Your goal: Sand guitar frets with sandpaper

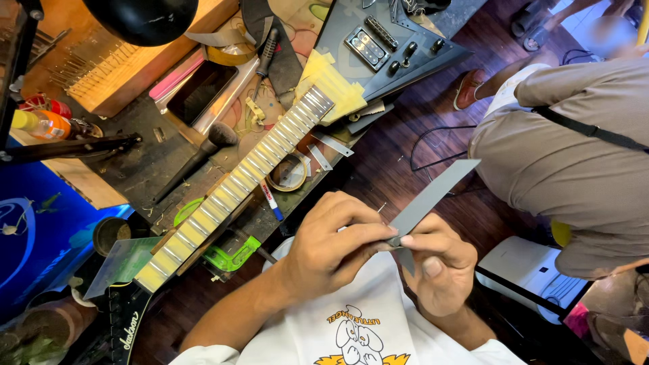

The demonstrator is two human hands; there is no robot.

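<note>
Both your hands are up in front of your chest, clear of the worktop. Your left hand is curled, thumb and forefinger pinched shut on the lower end of a grey sanding strip; your right hand is closed on that same end from below, thumb pressing the fold. The strip angles up and away to the right, its far end free in the air.

Watch that long free end: held only at one tip, it could flap or crease if your pinch shifts. A slip here likely drops it onto your lap or the floor, not the worktop.

The electric guitar lies well apart to your left, its neck masked with yellowish tape between the frets. A person in grey stands close on the right; swing the strip wide and it may brush them.
</note>
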